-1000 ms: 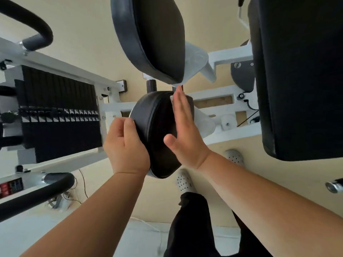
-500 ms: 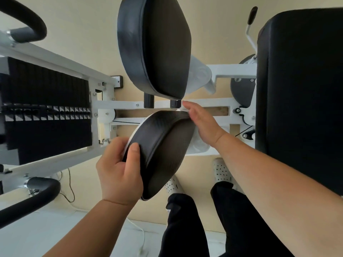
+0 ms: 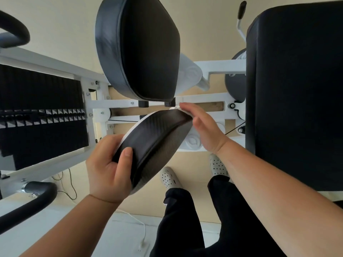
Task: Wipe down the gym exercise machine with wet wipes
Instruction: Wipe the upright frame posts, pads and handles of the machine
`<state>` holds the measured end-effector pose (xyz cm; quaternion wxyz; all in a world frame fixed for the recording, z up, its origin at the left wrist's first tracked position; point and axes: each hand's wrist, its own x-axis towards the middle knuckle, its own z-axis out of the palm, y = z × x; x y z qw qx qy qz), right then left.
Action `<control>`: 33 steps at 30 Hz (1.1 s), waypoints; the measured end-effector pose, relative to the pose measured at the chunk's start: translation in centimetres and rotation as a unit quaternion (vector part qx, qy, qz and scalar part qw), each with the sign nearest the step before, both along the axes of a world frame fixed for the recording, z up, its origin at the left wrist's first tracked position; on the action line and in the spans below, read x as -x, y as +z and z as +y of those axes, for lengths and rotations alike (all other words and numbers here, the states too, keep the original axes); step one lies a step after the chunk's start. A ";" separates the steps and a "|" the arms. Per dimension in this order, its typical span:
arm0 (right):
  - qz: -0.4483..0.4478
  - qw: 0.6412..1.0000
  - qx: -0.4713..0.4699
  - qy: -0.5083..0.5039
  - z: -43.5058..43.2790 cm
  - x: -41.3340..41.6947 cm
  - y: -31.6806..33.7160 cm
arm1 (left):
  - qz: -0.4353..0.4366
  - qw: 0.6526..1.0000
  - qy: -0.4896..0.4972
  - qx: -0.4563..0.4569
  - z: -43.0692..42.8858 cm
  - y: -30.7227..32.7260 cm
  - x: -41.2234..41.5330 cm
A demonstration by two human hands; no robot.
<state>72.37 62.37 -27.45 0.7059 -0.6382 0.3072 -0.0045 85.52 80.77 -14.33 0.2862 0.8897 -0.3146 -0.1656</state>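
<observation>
Gym machine's lower pad (image 3: 159,143) sits mid-view, tilted, its textured black face turned toward 4 o'clock. The left hand (image 3: 107,169) grips its near rim at 8 o'clock, thumb across the side band and fingers curled behind. The right hand (image 3: 202,127) lies at the pad's far tip at 1 o'clock, fingers nearly straight and laid along the edge. A white sliver at the fingertips may be the wet wipe (image 3: 175,108), though it is too small to tell.

The likely trouble is at that far tip. It sits just beside the white frame (image 3: 204,100) and the black stoppers under the upper pad (image 3: 141,52) at 12 o'clock. If the pad swings, the fingers could be nipped there, or the wipe could slip out.

There is free room toward 5 and 6 o'clock, above the shoes (image 3: 169,178). The weight stack (image 3: 40,112) at 9 o'clock and the backrest (image 3: 297,89) at 3 o'clock close off the sides.
</observation>
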 end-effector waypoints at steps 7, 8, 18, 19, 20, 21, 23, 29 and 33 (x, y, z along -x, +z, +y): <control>0.011 1.000 -0.006 0.007 0.1 -0.3 -1.2 | -0.005 1.000 0.025 0.002 0.9 -0.2 0.7; 0.037 0.999 -0.011 0.009 -0.1 -0.5 -1.5 | -0.004 1.000 0.029 0.003 0.9 -0.2 0.8; -0.096 0.992 0.076 0.031 1.5 -0.7 3.2 | -0.010 0.999 0.019 0.026 0.3 -0.3 0.2; -0.080 0.994 0.064 0.021 1.2 -0.8 3.2 | -0.009 0.999 0.017 0.029 0.2 -0.3 0.1; -0.063 0.997 0.053 0.012 1.0 -1.0 3.4 | -0.009 0.999 0.018 0.031 0.2 -0.3 0.1; -0.054 0.997 0.052 0.007 1.0 -1.3 3.9 | -0.007 0.999 0.020 0.033 0.1 -0.3 0.1; -0.082 0.993 0.078 0.016 1.7 -1.8 5.6 | -0.001 0.999 0.026 0.038 0.1 -0.4 0.1; -0.142 0.931 0.308 0.138 4.4 -2.0 10.3 | 0.029 0.996 0.048 0.076 0.8 -0.5 0.4; -0.051 0.943 0.308 0.113 3.7 -2.2 10.4 | 0.051 0.992 0.059 0.099 1.0 -0.8 0.3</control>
